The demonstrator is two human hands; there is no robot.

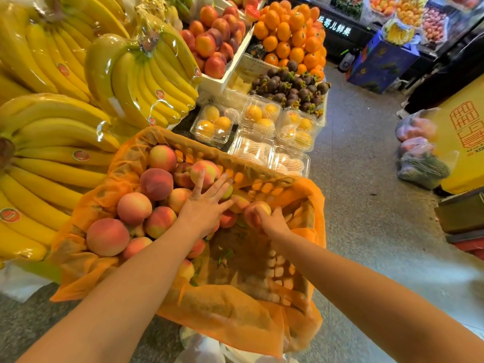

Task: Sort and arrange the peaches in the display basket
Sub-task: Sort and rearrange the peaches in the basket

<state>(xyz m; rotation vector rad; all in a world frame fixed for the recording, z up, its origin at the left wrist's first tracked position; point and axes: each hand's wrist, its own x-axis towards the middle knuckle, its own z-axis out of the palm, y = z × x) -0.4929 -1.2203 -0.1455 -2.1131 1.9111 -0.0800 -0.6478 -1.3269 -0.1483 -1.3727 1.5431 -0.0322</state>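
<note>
The rectangular display basket [230,315], lined with orange mesh fabric that drapes over its rim, sits in the lower centre of the head view. Round pink-and-yellow peaches [155,183] are piled in the basket from its 8 o'clock side round to its 12 o'clock side, stacked more than one layer deep and touching one another. The basket's 3 to 6 o'clock portion shows bare liner with a few small green leaves [226,254] lying on it. The left hand [207,205] lies palm down on the peaches near the basket's centre, its fingers straight and spread apart, the fingertips pointing toward 1 o'clock and resting on fruit without curling round any of it. The right hand [275,222] is just beside it at 3 o'clock, with its fingers and thumb curled round a single peach [255,208] low in the basket, near the edge of the pile. Bunches of plastic-wrapped yellow bananas [60,142] lie at 9 to 11 o'clock of the basket. Clear plastic clamshell boxes [262,115] of yellow fruit stand at 1 o'clock, with dark purple mangosteens [290,87] and stacked round oranges [290,38] beyond them.
</note>
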